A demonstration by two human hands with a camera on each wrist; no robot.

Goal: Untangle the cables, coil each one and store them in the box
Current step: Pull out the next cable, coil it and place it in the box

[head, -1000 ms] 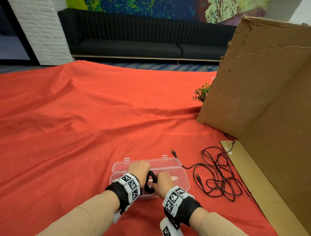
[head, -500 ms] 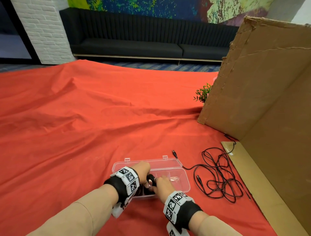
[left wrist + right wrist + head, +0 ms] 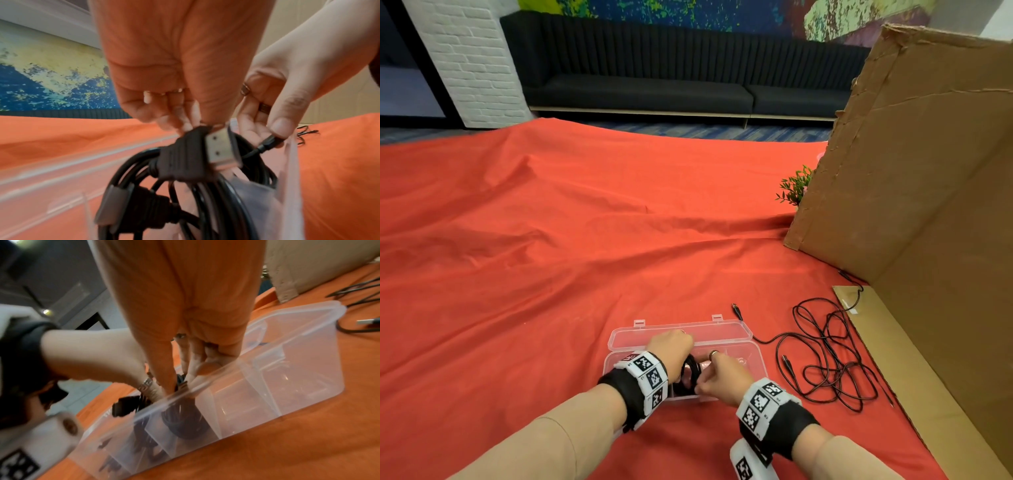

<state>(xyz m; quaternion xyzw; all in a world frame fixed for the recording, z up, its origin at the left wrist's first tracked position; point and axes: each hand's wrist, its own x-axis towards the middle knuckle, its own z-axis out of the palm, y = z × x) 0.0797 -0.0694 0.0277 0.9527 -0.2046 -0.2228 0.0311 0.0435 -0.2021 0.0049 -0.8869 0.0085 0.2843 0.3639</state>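
1. While held upright over the left end of the clear compartment box [image 3: 732,327], low and centre in the head view, coiled black cable [image 3: 688,375] sits directly between both hands, partly sunk into a compartment.
2. Left hand [image 3: 671,346] curled over the coil's top from the left, fingers [image 3: 176,116] pinching the bundle at its HDMI plug [image 3: 222,151]; thus closed on the coil.
3. Right hand [image 3: 722,375] touching the coil from the right, thumb and forefinger pinching a smaller black connector [image 3: 269,143] at the coil's edge; other fingers loosely bent.
4. Coil's ring standing on edge, roughly parallel to the box's dividers as seen in the right wrist view [image 3: 185,423]; probably needing only a push straight down, both hands equally near.
5. Look of the coil: several turns of thick glossy black lead, a second plug [image 3: 115,206] hanging lower in the loops, blurred.
6. Still loose: tangled thin black cable [image 3: 828,359] on the red cloth [image 3: 551,257], just right of the box, lower right of the head frame, nearer the right hand, one USB plug [image 3: 736,310] lying past the box's far right corner.
7. Tangle sprawling mostly away from the viewer, running toward the cardboard panel [image 3: 911,171] at far right.
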